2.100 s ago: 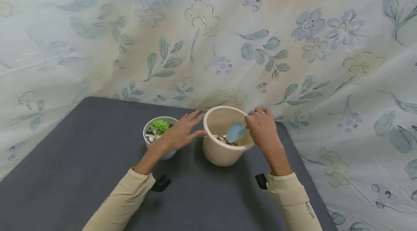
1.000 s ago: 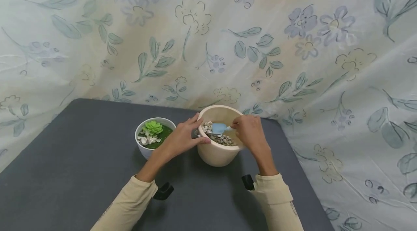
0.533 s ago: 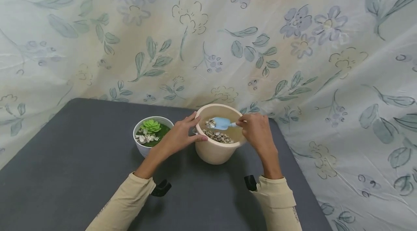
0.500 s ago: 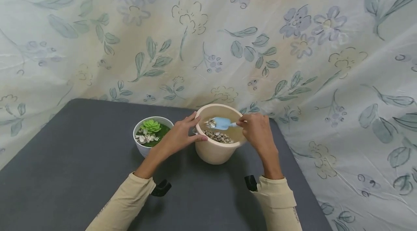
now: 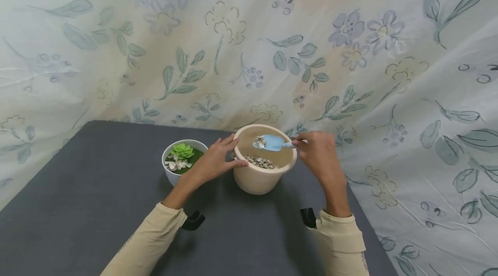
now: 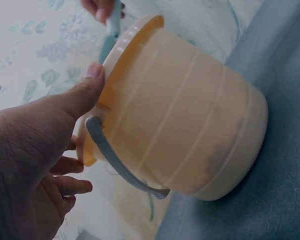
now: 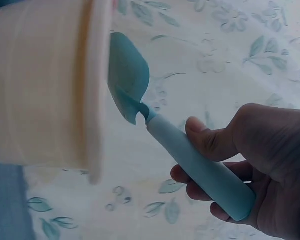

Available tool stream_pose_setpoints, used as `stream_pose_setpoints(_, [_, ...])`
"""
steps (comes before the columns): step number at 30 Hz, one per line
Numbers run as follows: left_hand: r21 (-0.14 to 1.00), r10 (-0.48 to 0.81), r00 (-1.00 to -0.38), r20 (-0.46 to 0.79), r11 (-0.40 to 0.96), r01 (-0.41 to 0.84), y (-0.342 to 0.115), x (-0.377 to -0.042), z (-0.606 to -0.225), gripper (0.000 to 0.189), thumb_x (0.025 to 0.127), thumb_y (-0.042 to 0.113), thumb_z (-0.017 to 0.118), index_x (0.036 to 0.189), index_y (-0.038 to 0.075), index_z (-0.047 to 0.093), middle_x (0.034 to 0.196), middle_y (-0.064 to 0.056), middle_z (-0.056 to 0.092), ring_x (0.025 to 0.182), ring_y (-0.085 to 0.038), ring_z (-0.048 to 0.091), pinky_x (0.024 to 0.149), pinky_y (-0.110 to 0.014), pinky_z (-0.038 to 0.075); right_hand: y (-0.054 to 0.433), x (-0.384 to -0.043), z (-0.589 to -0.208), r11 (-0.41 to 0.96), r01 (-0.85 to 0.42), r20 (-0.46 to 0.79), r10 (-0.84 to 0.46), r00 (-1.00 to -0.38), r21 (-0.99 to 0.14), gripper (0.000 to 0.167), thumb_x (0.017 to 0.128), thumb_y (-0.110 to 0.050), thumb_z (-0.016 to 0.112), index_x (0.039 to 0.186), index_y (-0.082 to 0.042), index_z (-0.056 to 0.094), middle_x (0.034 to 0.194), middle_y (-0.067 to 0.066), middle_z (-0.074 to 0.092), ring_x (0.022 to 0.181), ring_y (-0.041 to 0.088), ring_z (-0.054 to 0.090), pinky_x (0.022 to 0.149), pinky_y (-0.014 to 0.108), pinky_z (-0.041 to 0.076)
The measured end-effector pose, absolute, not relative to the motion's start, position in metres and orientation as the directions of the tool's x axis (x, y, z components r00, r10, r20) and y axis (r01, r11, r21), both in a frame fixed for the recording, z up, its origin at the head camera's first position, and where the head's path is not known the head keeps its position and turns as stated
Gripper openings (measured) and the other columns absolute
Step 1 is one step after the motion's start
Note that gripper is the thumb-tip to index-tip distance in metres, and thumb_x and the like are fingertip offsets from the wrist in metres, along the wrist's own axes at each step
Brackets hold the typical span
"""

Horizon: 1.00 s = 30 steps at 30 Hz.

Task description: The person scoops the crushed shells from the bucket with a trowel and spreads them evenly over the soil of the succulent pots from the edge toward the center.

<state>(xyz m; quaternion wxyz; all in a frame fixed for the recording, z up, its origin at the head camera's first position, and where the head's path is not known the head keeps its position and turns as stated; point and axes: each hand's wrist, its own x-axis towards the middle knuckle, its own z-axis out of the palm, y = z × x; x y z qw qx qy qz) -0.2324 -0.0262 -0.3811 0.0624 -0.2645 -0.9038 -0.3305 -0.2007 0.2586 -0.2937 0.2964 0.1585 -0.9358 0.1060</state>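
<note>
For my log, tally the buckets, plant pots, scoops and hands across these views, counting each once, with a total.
Cream bucket: 1
White plant pot: 1
Blue scoop: 1
Hands: 2, left hand and right hand
Total: 5

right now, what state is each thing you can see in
Beige bucket: upright, pebbles in the bottom
Bucket handle: lowered against the side
Blue scoop: loaded with pebbles, raised at the bucket's mouth
White pot: upright, holding a green succulent
Left grip: touching the bucket's rim
Right grip: holding the scoop's handle
</note>
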Motion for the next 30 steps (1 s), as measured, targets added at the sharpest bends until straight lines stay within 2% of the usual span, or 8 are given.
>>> stream_pose_setpoints(4, [0.532, 0.444, -0.834, 0.328, 0.642, 0.552, -0.032, -0.231, -0.378, 0.095, 0.09, 0.05, 0.079, 0.16, 0.0, 0.039, 0.166, -0.025, 0.038, 0.157, -0.043, 0.034, 0.13, -0.062, 0.023, 0.254, -0.194, -0.285, 0.915, -0.39, 0.618, -0.25, -0.745, -0.1, 0.006, 0.086, -0.007, 0.084, 0.09, -0.003, 0.085, 0.076, 0.014, 0.079, 0.054, 0.021, 0.051, 0.057, 0.029, 0.032])
stream_pose_setpoints(6, [0.518, 0.434, -0.831, 0.348, 0.65, 0.556, -0.037, -0.229, -0.374, 0.097, 0.089, 0.048, 0.081, 0.16, -0.002, 0.038, 0.165, -0.026, 0.039, 0.157, -0.041, 0.036, 0.13, -0.062, 0.023, 0.25, -0.192, -0.282, 0.911, -0.402, 0.622, -0.26, -0.739, -0.098, 0.006, 0.087, -0.007, 0.084, 0.091, -0.002, 0.085, 0.076, 0.015, 0.078, 0.055, 0.02, 0.048, 0.058, 0.029, 0.031])
stream_pose_setpoints(10, [0.498, 0.413, -0.843, 0.346, 0.681, 0.538, -0.051, -0.223, -0.366, 0.099, 0.087, 0.049, 0.082, 0.16, -0.003, 0.038, 0.166, -0.027, 0.037, 0.155, -0.045, 0.036, 0.13, -0.063, 0.024, 0.243, -0.189, -0.278, 0.899, -0.423, 0.625, -0.269, -0.733, -0.11, 0.006, 0.088, -0.008, 0.083, 0.09, -0.002, 0.084, 0.075, 0.014, 0.077, 0.057, 0.021, 0.049, 0.059, 0.029, 0.032])
stream_pose_setpoints(18, [0.388, 0.422, -0.83, 0.365, 0.741, 0.548, -0.088, -0.211, -0.363, 0.099, 0.084, 0.046, 0.085, 0.158, -0.003, 0.041, 0.165, -0.032, 0.036, 0.153, -0.05, 0.037, 0.122, -0.075, 0.027, 0.226, -0.187, -0.279, 0.856, -0.497, 0.626, -0.314, -0.714, -0.138, 0.005, 0.089, -0.009, 0.083, 0.09, -0.004, 0.084, 0.076, 0.011, 0.078, 0.06, 0.02, 0.052, 0.058, 0.029, 0.036])
stream_pose_setpoints(25, [0.383, 0.369, -0.882, 0.291, 0.801, 0.461, -0.121, -0.204, -0.373, 0.105, 0.083, 0.051, 0.085, 0.161, 0.0, 0.038, 0.167, -0.032, 0.03, 0.154, -0.055, 0.03, 0.123, -0.076, 0.02, 0.206, -0.19, -0.28, 0.823, -0.539, 0.605, -0.34, -0.721, -0.18, 0.005, 0.089, -0.01, 0.082, 0.088, -0.006, 0.084, 0.078, 0.01, 0.079, 0.063, 0.022, 0.05, 0.062, 0.031, 0.037])
stream_pose_setpoints(30, [0.391, 0.335, -0.9, 0.279, 0.817, 0.425, -0.139, -0.197, -0.379, 0.105, 0.081, 0.047, 0.088, 0.16, -0.001, 0.038, 0.166, -0.036, 0.029, 0.153, -0.06, 0.028, 0.122, -0.078, 0.02, 0.189, -0.193, -0.284, 0.806, -0.567, 0.593, -0.375, -0.712, -0.172, 0.005, 0.089, -0.01, 0.083, 0.087, -0.005, 0.084, 0.08, 0.008, 0.08, 0.068, 0.024, 0.057, 0.067, 0.034, 0.043])
